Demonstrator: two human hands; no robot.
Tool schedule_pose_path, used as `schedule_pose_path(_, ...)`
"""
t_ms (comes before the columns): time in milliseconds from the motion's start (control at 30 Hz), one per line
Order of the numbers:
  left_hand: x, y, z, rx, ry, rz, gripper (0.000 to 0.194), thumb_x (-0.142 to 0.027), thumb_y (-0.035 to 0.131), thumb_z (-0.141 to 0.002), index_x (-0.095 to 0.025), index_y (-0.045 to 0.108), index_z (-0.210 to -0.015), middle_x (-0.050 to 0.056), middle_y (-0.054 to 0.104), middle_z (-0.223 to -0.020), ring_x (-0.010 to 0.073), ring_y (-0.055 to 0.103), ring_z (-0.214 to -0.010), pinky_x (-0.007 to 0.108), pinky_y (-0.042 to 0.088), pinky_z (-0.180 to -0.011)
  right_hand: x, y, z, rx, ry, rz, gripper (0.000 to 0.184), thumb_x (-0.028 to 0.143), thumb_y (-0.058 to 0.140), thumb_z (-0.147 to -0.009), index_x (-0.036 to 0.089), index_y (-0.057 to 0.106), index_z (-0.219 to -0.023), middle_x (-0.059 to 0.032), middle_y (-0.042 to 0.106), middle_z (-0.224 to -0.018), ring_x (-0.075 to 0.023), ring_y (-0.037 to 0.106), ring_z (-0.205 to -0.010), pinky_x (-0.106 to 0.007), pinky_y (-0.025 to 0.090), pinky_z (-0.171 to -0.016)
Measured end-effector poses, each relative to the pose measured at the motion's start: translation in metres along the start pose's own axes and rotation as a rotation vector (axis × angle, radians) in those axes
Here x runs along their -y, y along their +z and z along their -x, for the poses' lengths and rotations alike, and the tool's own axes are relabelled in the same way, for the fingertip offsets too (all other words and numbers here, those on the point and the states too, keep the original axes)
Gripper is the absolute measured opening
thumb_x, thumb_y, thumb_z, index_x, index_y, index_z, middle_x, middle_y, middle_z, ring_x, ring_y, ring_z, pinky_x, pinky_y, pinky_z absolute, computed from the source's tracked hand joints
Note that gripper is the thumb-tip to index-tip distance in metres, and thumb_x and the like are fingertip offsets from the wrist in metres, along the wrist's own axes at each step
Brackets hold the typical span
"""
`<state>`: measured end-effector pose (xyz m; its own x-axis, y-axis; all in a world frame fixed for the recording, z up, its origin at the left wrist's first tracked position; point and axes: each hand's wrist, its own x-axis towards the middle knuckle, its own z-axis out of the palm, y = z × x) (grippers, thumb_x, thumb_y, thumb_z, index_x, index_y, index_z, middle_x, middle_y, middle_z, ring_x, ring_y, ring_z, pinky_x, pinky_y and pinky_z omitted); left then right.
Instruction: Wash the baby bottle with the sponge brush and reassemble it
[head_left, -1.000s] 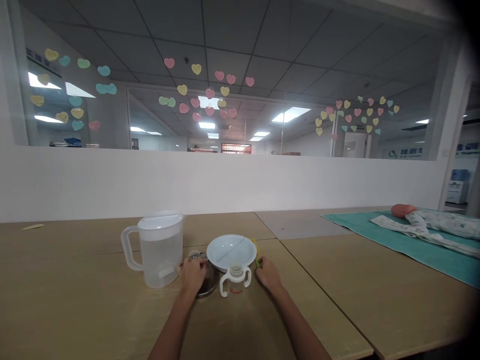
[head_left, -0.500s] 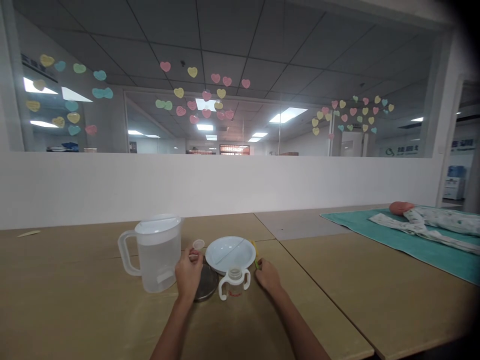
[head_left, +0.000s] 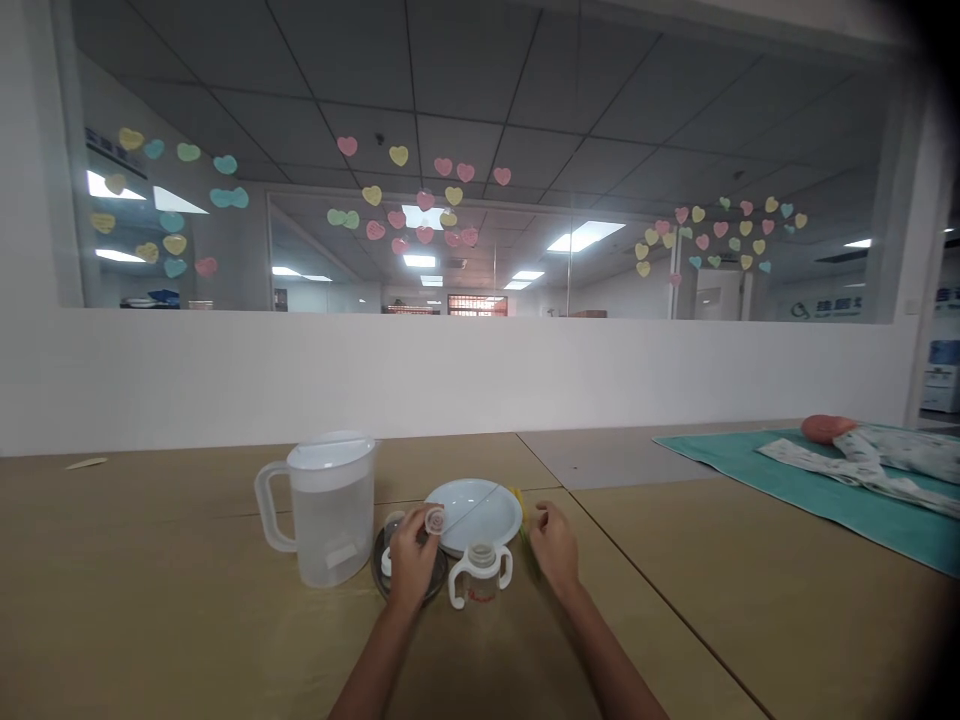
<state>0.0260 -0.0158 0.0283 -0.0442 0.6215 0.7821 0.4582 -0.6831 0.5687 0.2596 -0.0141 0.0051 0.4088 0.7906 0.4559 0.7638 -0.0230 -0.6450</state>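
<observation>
My left hand (head_left: 412,556) pinches a small clear round cap (head_left: 434,520) and holds it up over the edge of a white divided plate (head_left: 474,513). Below that hand lies a dark round metal dish (head_left: 384,578) with a small white piece in it. A clear two-handled baby bottle (head_left: 480,573) without its top stands between my hands. My right hand (head_left: 553,545) hovers just right of the bottle, its fingers curled and pinched together; what they hold, if anything, I cannot make out. A yellow-green utensil (head_left: 517,498) lies by the plate's right rim.
A translucent lidded water pitcher (head_left: 330,508) stands left of the dish on the wooden table (head_left: 180,620). At the far right a baby doll in patterned clothes (head_left: 874,452) lies on a teal mat (head_left: 825,490). A low white partition wall runs behind the table.
My left hand picked the small clear cap off the area of the metal dish and raised it toward the plate. My right hand lifted slightly off the table.
</observation>
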Motion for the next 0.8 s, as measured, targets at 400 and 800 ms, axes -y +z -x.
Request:
schedule_pose_path(400,0.005,0.011,0.02,0.163,0.036,-0.016,0.024,-0.024,0.047,-0.084,-0.019,0.067,-0.095,0.008,0.066,-0.099,0.0222,0.06,-0.096,0.036,0.047,-0.087,0.073,0.055,-0.05,0.49,-0.358,0.026,0.02,0.013,0.057,-0.072,0.021,0.073,-0.08,-0.0039,0.072,-0.083,-0.0203,0.064,-0.088,-0.028,0.041,-0.082)
schedule_pose_path(800,0.007,0.014,0.022,0.242,0.005,-0.004,0.026,-0.027,0.042,-0.089,-0.018,0.065,-0.098,0.009,0.064,-0.103,0.0221,0.058,-0.099,0.036,0.044,-0.089,0.049,0.032,-0.055,0.251,-0.264,-0.471,0.028,0.034,0.047,-0.084,0.018,0.061,-0.101,-0.0082,0.072,-0.092,-0.0194,0.066,-0.084,-0.031,0.049,-0.074)
